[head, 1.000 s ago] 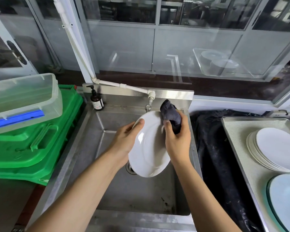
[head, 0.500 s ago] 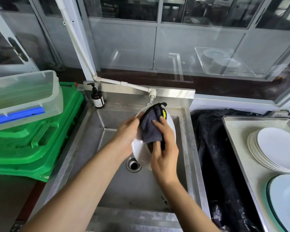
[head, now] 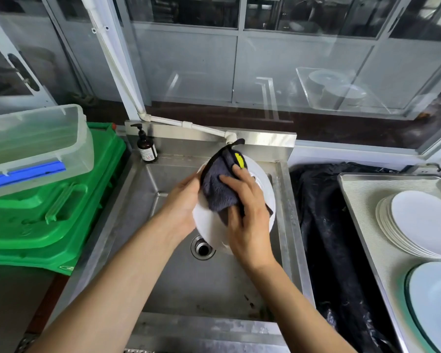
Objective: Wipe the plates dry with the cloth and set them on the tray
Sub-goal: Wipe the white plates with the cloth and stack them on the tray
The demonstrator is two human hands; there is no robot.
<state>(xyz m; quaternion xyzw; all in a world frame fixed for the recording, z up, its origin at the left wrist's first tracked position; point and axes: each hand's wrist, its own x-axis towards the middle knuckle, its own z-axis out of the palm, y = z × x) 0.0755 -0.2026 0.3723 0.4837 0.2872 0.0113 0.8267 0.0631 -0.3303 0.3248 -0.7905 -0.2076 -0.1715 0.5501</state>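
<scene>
Grey cloth point(head: 218, 189) under right hand point(head: 247, 212) — left hand point(head: 182, 205) grips plate point(head: 265, 189).

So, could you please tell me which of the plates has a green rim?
The large plate nearest the camera on the tray; the stacked plates behind it and the plate being wiped are plain white.

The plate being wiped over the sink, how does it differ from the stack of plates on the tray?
The plate being wiped is tilted on edge above the sink; the stack lies flat on the tray. The wiped plate is single, gripped by the left hand, with the right hand pressing the cloth onto it; nothing touches the stack. Both look white and round.
</scene>
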